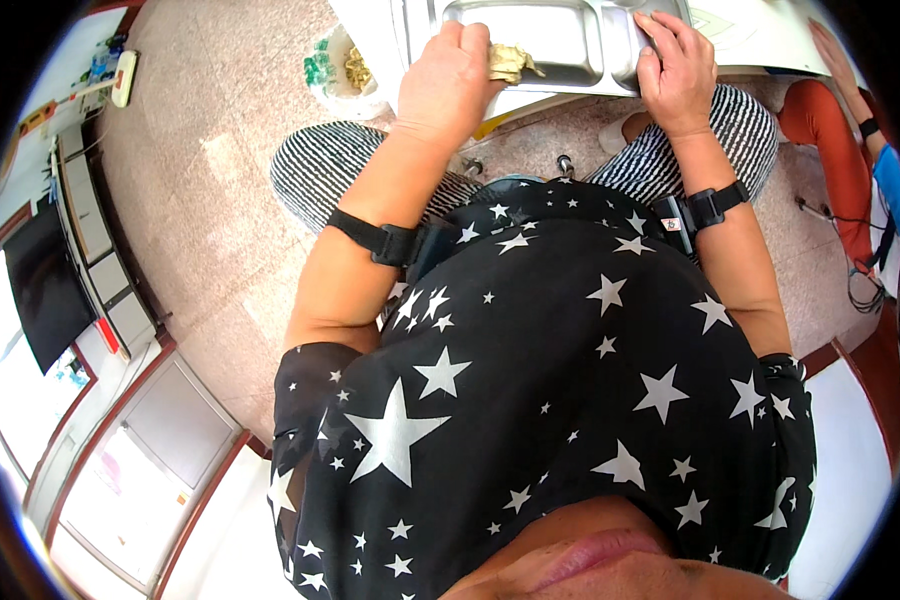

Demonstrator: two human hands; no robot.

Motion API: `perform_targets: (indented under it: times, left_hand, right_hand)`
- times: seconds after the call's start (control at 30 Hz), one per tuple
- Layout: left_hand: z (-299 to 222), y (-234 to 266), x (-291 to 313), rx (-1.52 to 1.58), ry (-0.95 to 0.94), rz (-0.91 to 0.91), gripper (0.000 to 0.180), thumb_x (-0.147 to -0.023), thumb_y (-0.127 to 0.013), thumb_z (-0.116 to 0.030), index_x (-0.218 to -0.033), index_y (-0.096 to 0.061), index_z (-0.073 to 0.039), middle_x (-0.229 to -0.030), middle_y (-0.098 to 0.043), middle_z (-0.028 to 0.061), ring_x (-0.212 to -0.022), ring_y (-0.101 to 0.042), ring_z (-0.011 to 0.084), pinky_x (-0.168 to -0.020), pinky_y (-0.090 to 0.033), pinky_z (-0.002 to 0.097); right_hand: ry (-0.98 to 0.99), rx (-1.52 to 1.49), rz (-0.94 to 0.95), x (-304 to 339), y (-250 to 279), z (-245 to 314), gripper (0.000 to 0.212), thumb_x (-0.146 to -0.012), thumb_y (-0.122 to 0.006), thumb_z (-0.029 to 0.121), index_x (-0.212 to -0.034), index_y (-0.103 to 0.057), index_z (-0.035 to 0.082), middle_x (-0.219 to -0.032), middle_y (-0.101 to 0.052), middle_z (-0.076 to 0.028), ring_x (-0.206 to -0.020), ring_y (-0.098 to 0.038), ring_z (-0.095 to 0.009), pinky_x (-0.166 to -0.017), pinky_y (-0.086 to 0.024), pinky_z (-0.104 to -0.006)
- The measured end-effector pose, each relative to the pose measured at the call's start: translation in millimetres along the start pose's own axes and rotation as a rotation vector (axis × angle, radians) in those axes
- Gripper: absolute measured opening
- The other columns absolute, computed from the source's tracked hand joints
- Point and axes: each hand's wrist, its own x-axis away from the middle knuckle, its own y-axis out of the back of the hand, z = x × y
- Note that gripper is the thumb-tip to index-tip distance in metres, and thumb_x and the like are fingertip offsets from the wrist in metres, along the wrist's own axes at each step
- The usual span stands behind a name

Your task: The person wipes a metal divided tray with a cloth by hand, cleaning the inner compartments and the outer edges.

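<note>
Clutches crumpled yellow scrap point(511, 63) in left hand point(444, 85) — grips metal tray point(548, 22) with right hand point(678, 72) — at near edge of table point(765, 42).

Bench point(770, 45): white top, carrying a compartmented metal tray point(608, 50) at its near edge. Floor point(200, 150): speckled, pinkish-beige. Left of the tray, a white-lined container point(368, 103) holds green and gold pieces; near side of the tray, dark casters point(566, 163) stand on the floor.
</note>
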Motion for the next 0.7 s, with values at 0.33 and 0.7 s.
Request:
perform_targets:
  times: [0.33, 0.7]
  left_hand:
    - [12, 12, -13, 0.079, -0.077, 0.002, 0.077, -0.072, -0.087, -0.018, -0.135, -0.045, 0.001, -0.123, -0.054, 0.0239, -0.112, -0.056, 0.0411, -0.096, -0.05, 0.0441]
    - [25, 20, -6, 0.124, -0.014, 0.002, 0.081, -0.07, -0.087, -0.013, -0.137, -0.044, 0.002, -0.126, -0.052, 0.0259, -0.115, -0.055, 0.0441, -0.098, -0.051, 0.047]
  right_hand:
    - [-0.015, -0.039, -0.03, -16, 16, 28, 0.034, -0.079, -0.058, 0.006, -0.112, -0.066, 0.005, -0.116, -0.061, -0.017, -0.107, -0.056, -0.039, -0.095, -0.045, -0.0483]
    - [-0.026, -0.042, -0.025, -15, 13, 29, 0.035, -0.079, -0.058, 0.006, -0.113, -0.065, 0.005, -0.117, -0.06, -0.017, -0.108, -0.055, -0.04, -0.095, -0.045, -0.0486]
